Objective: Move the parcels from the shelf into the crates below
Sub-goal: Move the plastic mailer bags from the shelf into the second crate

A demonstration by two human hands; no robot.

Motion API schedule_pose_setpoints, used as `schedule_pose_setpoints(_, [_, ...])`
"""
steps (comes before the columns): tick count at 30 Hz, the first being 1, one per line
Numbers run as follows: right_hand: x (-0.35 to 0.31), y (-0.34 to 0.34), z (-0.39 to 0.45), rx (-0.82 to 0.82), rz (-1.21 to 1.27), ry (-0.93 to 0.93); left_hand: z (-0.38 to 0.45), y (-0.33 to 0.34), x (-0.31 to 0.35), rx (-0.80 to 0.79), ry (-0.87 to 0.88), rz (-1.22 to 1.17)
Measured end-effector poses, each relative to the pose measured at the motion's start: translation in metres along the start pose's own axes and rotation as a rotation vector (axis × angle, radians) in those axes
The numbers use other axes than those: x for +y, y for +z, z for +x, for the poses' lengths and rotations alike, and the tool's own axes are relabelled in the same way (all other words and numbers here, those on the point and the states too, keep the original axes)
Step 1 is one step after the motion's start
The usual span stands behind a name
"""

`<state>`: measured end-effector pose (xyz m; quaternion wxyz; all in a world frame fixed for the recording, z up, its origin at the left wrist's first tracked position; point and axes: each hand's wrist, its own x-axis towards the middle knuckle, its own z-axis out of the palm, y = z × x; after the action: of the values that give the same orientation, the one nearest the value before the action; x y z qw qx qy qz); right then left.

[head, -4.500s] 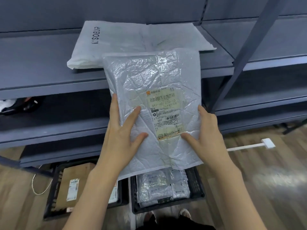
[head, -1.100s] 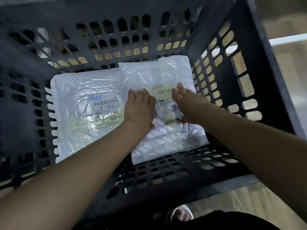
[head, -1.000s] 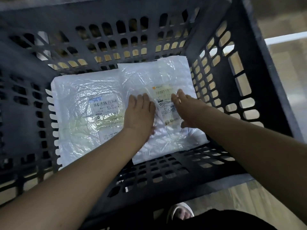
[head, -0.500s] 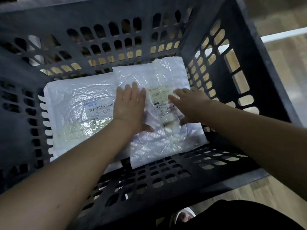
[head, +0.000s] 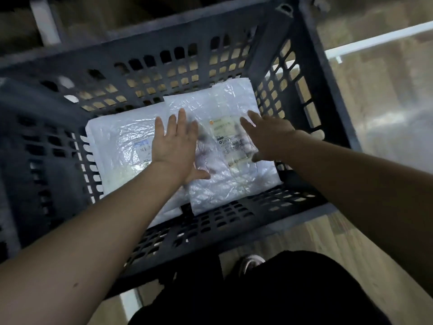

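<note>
**Parcel down in the crate, hands flat over it**

At the bottom of the frame are dark clothing and the toe of a shoe (head: 251,262) on the wooden floor (head: 311,242). Both forearms reach up from there into the black slotted crate (head: 314,73) that fills the middle. The left hand (head: 174,146) lies with fingers straight and spread on the clear-wrapped parcel (head: 225,184); the right hand (head: 269,134) is likewise spread over its printed label (head: 228,141), pinching nothing. Whether that palm presses down I cannot tell, as the frame is blurred. The parcel lies flat at centre right of the crate floor, overlapping a second white parcel (head: 117,146) at centre left.

So two parcels are crated. The shelf is out of view, so what is left there cannot be judged.

A white strip (head: 375,41) crosses the floor at upper right.
</note>
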<state>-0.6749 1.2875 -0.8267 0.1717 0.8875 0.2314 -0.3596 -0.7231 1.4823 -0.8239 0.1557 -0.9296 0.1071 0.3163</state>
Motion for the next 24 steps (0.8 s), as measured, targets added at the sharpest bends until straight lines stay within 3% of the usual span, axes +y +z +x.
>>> schedule_pose_setpoints(7, [0.014,-0.121,-0.149,-0.064,0.073,0.000,-0.142,-0.124,-0.056,-0.037,-0.032,-0.051])
schedule_pose_setpoints(13, [0.047,-0.261,-0.280,-0.064,0.123,0.066,-0.267,-0.266,-0.120,0.102,-0.123,-0.180])
schedule_pose_setpoints(19, [0.052,-0.390,-0.389,0.087,0.219,0.071,-0.373,-0.382,-0.166,0.373,-0.238,-0.395])
schedule_pose_setpoints(24, [0.025,-0.451,-0.448,0.333,0.300,0.004,-0.435,-0.414,-0.189,0.541,-0.364,-0.592])
